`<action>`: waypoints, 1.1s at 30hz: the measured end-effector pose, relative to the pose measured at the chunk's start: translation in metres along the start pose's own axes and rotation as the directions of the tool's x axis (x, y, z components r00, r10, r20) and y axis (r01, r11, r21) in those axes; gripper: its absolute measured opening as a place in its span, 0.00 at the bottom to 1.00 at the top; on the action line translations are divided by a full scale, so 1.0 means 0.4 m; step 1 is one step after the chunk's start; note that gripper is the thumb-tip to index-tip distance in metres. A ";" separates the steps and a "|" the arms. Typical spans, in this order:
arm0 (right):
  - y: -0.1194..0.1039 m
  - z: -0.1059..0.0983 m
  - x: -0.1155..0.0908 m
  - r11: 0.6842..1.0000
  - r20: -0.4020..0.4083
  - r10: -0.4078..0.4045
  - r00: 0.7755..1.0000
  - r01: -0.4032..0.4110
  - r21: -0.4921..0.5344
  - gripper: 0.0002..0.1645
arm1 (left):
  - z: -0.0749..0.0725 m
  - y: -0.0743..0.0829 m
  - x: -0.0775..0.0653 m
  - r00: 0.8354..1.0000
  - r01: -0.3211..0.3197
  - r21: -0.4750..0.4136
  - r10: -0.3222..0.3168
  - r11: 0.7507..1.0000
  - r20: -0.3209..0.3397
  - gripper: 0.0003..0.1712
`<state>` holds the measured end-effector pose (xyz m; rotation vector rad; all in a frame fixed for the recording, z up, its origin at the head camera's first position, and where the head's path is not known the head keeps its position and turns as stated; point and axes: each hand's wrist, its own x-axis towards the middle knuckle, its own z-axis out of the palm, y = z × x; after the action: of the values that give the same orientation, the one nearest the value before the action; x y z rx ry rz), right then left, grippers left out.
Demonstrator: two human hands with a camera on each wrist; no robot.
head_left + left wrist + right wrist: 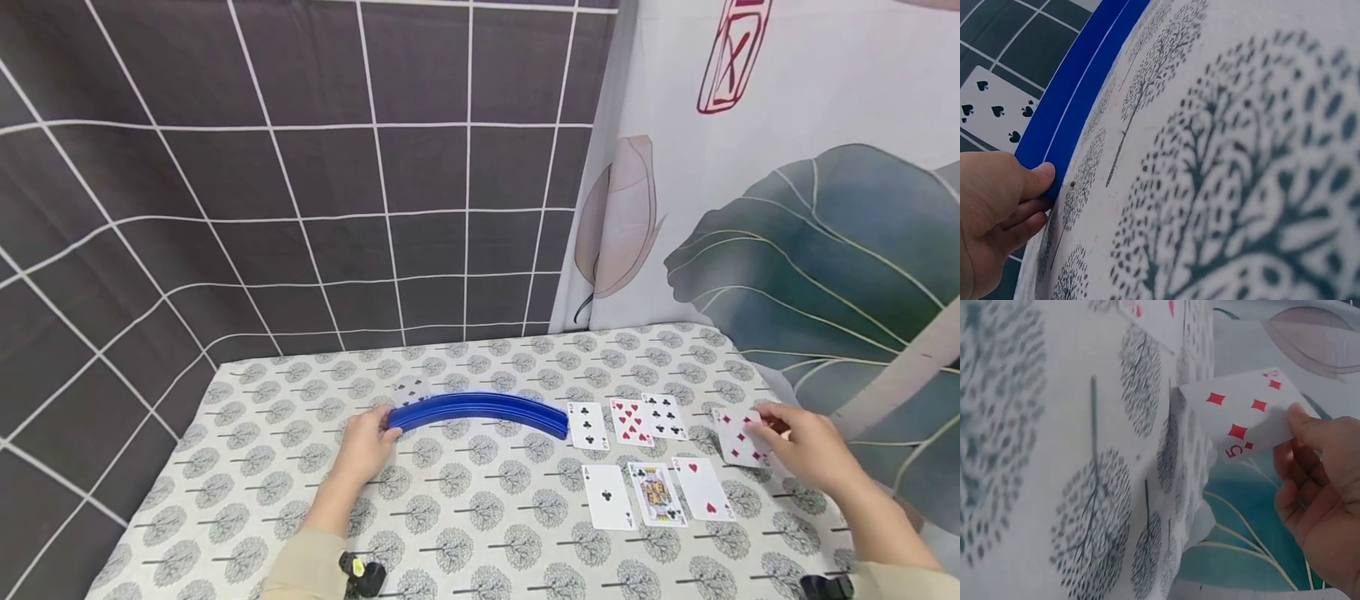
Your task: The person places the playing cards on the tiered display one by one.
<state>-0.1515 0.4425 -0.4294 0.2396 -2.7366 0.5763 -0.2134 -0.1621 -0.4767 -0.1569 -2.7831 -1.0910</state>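
My left hand [366,446] grips the left end of a curved blue card holder [480,406], thumb on its front face in the left wrist view. At that end a playing card with several spades [994,112] stands upright behind the blue front. Over at the right, my right hand [813,446] pinches a five of diamonds [1241,415] by one edge, thumb on its face. In the right wrist view the card is tilted, its far corner close to the tablecloth; whether it touches I cannot tell.
Face-up cards lie right of the holder: a three of clubs [588,426], a hearts card [632,422] beside a six of clubs [664,417], then nearer an ace of clubs [618,510], a face card [657,495] and a two of hearts [703,489]. Curtains [420,167] hang behind.
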 end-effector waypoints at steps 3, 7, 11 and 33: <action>-0.019 0.004 0.009 1.000 -0.032 -0.004 0.999 0.004 0.002 0.13 | -0.001 -0.001 0.001 1.000 -0.004 0.007 0.004 1.000 0.000 0.25; -0.043 0.010 0.030 1.000 -0.058 -0.012 0.998 0.014 0.019 0.11 | -0.003 0.001 0.000 1.000 0.002 0.011 -0.002 1.000 0.000 0.26; -0.065 0.019 0.054 0.999 -0.087 -0.026 0.996 0.029 0.027 0.11 | -0.003 0.002 -0.003 1.000 0.006 0.013 -0.006 1.000 -0.005 0.26; -0.193 0.065 0.134 0.986 -0.154 -0.083 0.985 0.103 0.128 0.11 | 0.007 -0.001 0.002 1.000 0.008 0.003 -0.008 1.000 -0.004 0.27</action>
<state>-0.1913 0.3569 -0.4048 0.3417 -2.5316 0.7249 -0.2146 -0.1605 -0.4790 -0.1441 -2.7843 -1.0878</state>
